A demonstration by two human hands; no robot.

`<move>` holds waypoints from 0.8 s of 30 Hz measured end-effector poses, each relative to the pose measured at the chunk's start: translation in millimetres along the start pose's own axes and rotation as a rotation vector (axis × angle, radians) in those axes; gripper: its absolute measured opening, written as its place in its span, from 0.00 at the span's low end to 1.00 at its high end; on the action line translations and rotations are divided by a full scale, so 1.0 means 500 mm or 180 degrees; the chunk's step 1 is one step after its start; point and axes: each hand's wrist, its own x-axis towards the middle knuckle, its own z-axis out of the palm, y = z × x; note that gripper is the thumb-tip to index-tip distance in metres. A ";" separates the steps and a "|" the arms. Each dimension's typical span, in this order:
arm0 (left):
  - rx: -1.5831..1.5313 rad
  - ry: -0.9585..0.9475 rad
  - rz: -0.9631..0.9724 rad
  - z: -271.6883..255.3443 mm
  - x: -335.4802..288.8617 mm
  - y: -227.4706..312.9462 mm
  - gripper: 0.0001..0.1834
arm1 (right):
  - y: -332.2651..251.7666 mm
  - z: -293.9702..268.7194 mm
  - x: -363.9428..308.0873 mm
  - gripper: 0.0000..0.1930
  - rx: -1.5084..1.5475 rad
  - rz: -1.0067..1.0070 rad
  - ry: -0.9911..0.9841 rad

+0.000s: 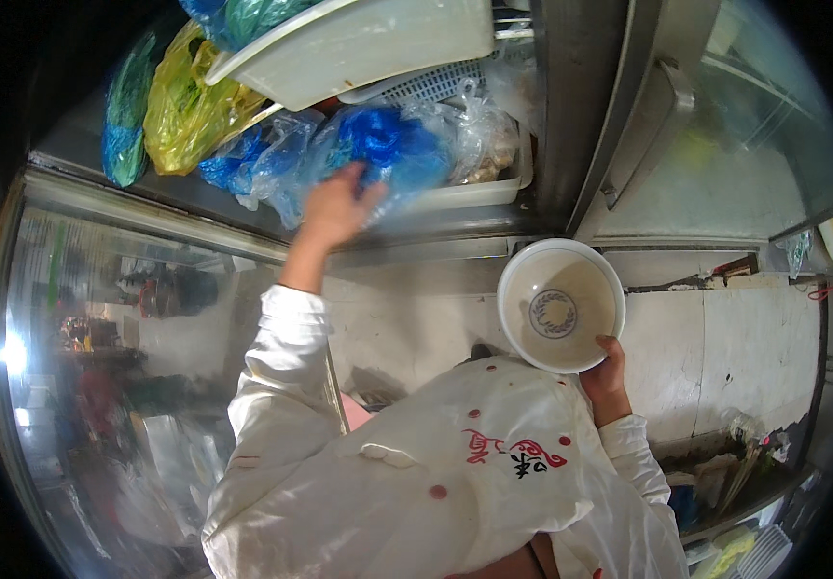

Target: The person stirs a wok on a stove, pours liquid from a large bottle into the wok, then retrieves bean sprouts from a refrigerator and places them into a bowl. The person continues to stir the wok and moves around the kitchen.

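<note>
My left hand [337,206] reaches into a cabinet, fingers apart, against a clear and blue plastic bag [383,140]; its contents cannot be made out. My right hand [607,374] grips the rim of a white bowl [585,289], thumb on the inside. The bowl is tilted so its inside shows, with a ring pattern at the bottom and nothing in it. Beside the blue bag, a clear bag [479,145] with pale brownish pieces rests in a white tray [470,198]. Left of my hand lies another blue and clear bag [260,154].
A white bin [368,48] hangs over the bags, with a yellow bag [180,106] and a green-blue bag [127,125] to its left. A glass door [117,338] stands at left; another door with a metal handle [653,130] is at right. Tiled floor [706,347] lies below.
</note>
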 end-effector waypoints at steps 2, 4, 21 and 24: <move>-0.0236 -0.0639 0.0311 0.047 -0.035 0.044 0.21 | 0.004 0.013 0.010 0.31 -0.0036 0.0042 -0.0144; 0.0616 -0.1121 0.1066 0.073 -0.066 0.095 0.20 | 0.006 0.021 0.016 0.31 -0.0114 0.0119 -0.0080; 0.1282 -0.0030 0.0041 -0.135 0.045 -0.077 0.12 | -0.001 0.037 0.003 0.32 -0.0120 0.0005 -0.0211; 0.0373 0.1380 0.1364 -0.138 0.055 -0.022 0.11 | -0.004 0.040 0.004 0.32 -0.0171 0.0024 -0.0226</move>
